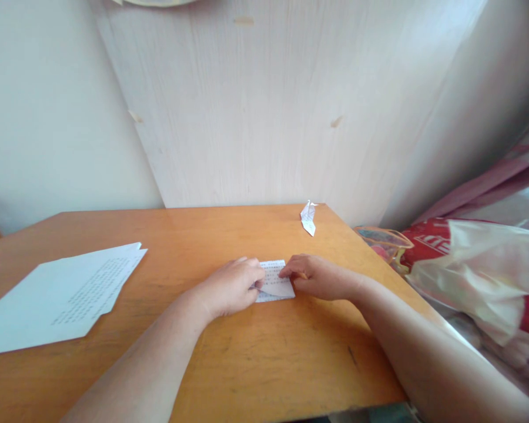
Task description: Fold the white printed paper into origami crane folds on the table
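Forearms reach in to the near-middle of the wooden table (264, 364), where the left hand (231, 288) and right hand (320, 276) pinch a small printed paper slip (277, 286). Even pressure should keep the edges aligned.

Both the left hand (230, 288) and right hand (318, 276) press a small printed paper (277, 284) flat on the orange counter (264, 352).

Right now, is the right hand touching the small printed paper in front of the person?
Touching. The head view shows the right hand with fingertips resting on the small printed paper at its upper right edge; the left hand covers its left end.
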Available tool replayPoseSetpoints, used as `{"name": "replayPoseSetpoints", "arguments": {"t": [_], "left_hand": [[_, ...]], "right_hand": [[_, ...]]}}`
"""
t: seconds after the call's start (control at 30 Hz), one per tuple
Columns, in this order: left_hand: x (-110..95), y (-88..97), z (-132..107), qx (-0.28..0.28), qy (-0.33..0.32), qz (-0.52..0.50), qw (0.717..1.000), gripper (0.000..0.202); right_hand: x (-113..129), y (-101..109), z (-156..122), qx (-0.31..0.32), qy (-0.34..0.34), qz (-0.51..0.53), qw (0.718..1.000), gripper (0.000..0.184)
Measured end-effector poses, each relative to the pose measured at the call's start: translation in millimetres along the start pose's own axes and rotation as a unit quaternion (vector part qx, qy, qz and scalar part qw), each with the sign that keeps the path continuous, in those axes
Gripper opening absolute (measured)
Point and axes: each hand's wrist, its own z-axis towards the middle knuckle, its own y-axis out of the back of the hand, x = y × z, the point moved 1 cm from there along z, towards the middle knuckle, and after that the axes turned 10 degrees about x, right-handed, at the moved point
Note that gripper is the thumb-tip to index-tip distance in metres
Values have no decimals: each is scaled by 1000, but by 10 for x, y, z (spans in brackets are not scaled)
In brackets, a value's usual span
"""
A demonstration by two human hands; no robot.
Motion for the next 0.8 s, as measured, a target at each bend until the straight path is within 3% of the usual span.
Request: {"name": "replayPoseSetpoints", "arguments": {"t": [0.2, 0.47, 0.63, 0.8], "left_hand": [[40, 30, -60, 14, 59, 5, 998, 13], [6, 55, -109, 24, 55, 43, 997, 12], [6, 79, -120, 36, 59, 27, 997, 19], [30, 99, -132, 67, 77, -25, 994, 11]], "right_hand": [[100, 14, -27, 2, -7, -1, 1000, 42], [147, -4, -52, 3, -2, -10, 1000, 43], [76, -34, -26, 9, 15, 0, 1000, 29], [32, -38, 2, 19, 30, 31, 999, 22]]}}
